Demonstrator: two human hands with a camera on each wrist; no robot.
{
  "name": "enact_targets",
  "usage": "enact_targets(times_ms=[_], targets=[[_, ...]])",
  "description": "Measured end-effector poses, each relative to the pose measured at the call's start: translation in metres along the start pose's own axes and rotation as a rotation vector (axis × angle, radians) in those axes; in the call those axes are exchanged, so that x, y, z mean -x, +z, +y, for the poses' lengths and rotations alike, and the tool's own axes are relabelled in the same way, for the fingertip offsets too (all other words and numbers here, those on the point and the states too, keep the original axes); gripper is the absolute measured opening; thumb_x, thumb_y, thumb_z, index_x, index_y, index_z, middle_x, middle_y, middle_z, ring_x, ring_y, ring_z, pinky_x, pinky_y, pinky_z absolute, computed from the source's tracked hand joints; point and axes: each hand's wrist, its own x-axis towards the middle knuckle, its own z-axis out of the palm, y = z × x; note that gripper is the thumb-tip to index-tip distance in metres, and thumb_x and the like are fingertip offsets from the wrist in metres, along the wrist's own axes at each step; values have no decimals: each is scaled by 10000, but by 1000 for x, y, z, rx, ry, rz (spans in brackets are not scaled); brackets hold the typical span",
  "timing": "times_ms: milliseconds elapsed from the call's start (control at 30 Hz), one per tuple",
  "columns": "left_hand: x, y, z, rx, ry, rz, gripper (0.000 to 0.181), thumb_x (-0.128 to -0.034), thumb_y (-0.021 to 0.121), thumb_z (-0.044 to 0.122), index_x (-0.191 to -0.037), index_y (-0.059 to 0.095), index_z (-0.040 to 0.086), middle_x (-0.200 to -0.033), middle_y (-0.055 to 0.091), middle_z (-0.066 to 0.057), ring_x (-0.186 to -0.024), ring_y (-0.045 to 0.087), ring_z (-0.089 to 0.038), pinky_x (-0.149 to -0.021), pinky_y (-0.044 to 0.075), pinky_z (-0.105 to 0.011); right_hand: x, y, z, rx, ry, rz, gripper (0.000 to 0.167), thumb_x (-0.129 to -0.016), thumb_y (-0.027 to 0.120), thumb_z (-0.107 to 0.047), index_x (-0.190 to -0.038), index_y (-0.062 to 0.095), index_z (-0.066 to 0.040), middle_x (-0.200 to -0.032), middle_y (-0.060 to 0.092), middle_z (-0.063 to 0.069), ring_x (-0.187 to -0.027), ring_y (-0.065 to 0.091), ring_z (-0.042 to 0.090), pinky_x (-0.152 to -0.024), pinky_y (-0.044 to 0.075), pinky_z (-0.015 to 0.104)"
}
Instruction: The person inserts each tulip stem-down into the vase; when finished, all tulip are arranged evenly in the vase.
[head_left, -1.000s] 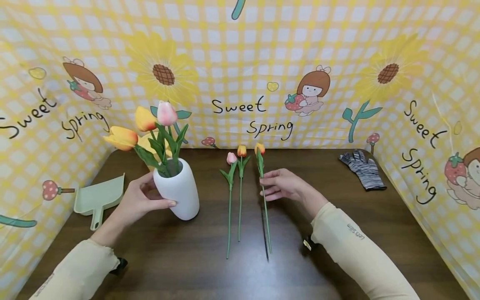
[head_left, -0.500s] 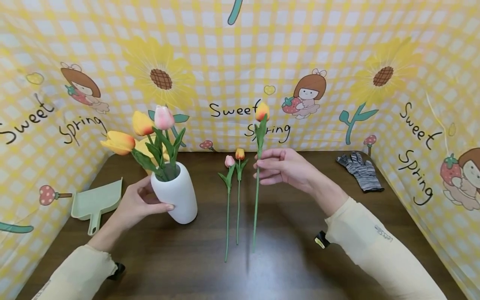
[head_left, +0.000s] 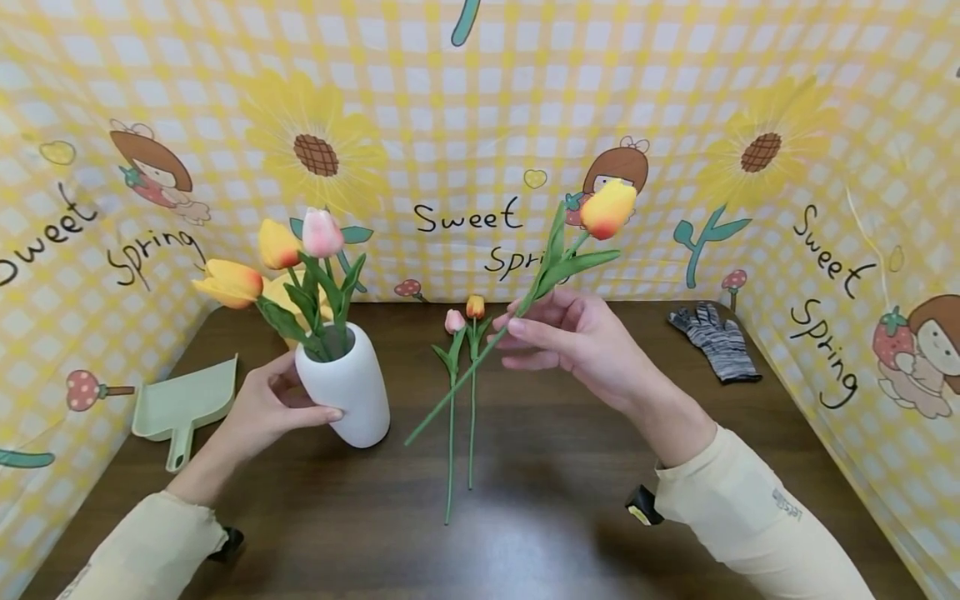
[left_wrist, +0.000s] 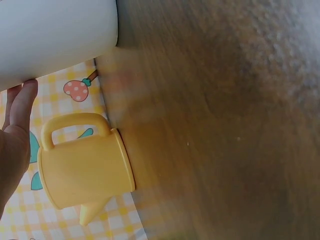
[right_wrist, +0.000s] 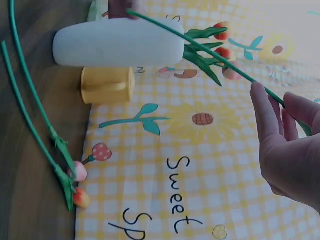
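Observation:
My left hand (head_left: 270,407) grips a white vase (head_left: 351,404) from its left side, thumb across the front. Inside the vase stand a pink tulip (head_left: 324,232) and two yellow-orange tulips (head_left: 228,284); their lower stems are hidden. Raised over the table, my right hand (head_left: 592,346) pinches the stem of another yellow-orange tulip (head_left: 609,210) just below its leaves. That tulip slants, its bloom up to the right and its stem end down toward the vase. Beneath it, a pink tulip (head_left: 454,322) and an orange tulip (head_left: 475,307) lie side by side on the table.
A yellow watering can (left_wrist: 87,167) stands behind the vase, mostly covered by it in the head view. Left of my left hand lies a pale green dustpan (head_left: 187,404). A grey knitted glove (head_left: 716,343) is at the back right. Printed cloth walls surround the dark table (head_left: 540,517).
My right hand has lifted the yellow-orange tulip off the table and tilted it, bloom to the right and stem end swung left. The left hand still holds the vase in place.

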Motion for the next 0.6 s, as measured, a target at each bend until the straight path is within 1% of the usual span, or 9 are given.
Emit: enact_targets(times_ms=[100, 233, 333, 433, 500, 600], targets=[[0, 0, 0, 7, 6, -5, 712, -711, 909, -21, -1338, 598, 111, -1158, 697, -43, -953, 720, -186, -747, 622, -330, 0, 4, 0, -15, -64, 22, 113, -975, 617, 27, -1081, 639, -8, -1095, 711, 188, -1039, 707, 335, -889, 558, 567], [0, -1, 0, 14, 10, -9, 715, -707, 906, -36, -1337, 597, 100, -1157, 694, -48, -950, 721, -186, -750, 622, -329, -4, 12, -5, -48, -150, 70, 119, -976, 635, 6, -1091, 636, -22, -1105, 713, 170, -1037, 711, 352, -884, 563, 556], [0, -1, 0, 5, 11, -3, 708, -705, 906, -39, -1329, 600, 95, -1143, 695, -47, -937, 721, -186, -751, 620, -319, -10, 19, -11, -72, -226, 91, 131, -976, 636, 6, -1106, 640, -12, -1100, 710, 167, -1021, 715, 332, -895, 558, 556], [0, -1, 0, -4, 8, -1, 701, -707, 906, -32, -1326, 601, 94, -1136, 696, -42, -932, 720, -187, -755, 618, -310, -15, 26, -15, -92, -295, 104, 145, -972, 613, 42, -1108, 635, -3, -1081, 716, 160, -978, 725, 297, -899, 551, 565], [0, -1, 0, -6, 7, -3, 697, -709, 906, -30, -1323, 600, 93, -1130, 696, -43, -927, 722, -190, -755, 618, -309, -17, 30, -16, -98, -331, 114, 155, -968, 597, 67, -1102, 631, -4, -1067, 721, 153, -959, 727, 278, -896, 552, 568], [0, 0, 0, -2, 8, -5, 697, -709, 905, -32, -1323, 600, 93, -1132, 697, -46, -931, 723, -192, -756, 618, -312, -20, 35, -18, -88, -358, 133, 174, -961, 597, 80, -1092, 638, -26, -1069, 727, 139, -958, 727, 266, -882, 565, 551]])
